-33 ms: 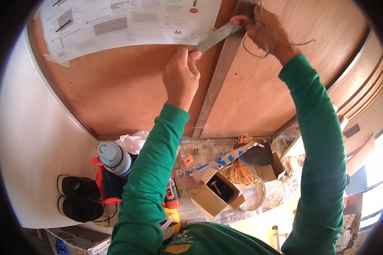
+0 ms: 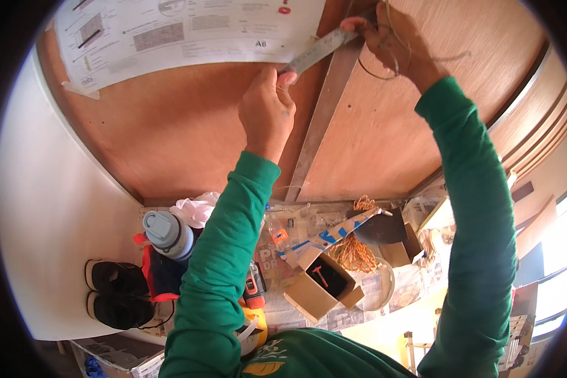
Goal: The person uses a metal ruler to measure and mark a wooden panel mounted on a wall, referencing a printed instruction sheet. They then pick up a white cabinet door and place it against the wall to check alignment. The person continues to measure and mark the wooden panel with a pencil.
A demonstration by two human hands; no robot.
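My left hand pinches the lower left end of a flat grey strip with faint markings, like a metal ruler. Its upper right end is at my right hand, whose thumb and fingers close on it. The strip slants across a dark wooden batten on a brown plywood panel; whether it touches the wood I cannot tell. A thin wire loops around my right hand, its loose end blurred to the right. Just above my left hand is the lower edge of a printed sheet on the panel.
Newspaper covers the floor below. On it lie an open cardboard box, a bundle of orange cord and a red-and-black tool. At the left are a pale blue bottle and black shoes.
The wire's loose end has swung slightly upward and right. The view has shifted a little, and both hands keep their hold on the strip.
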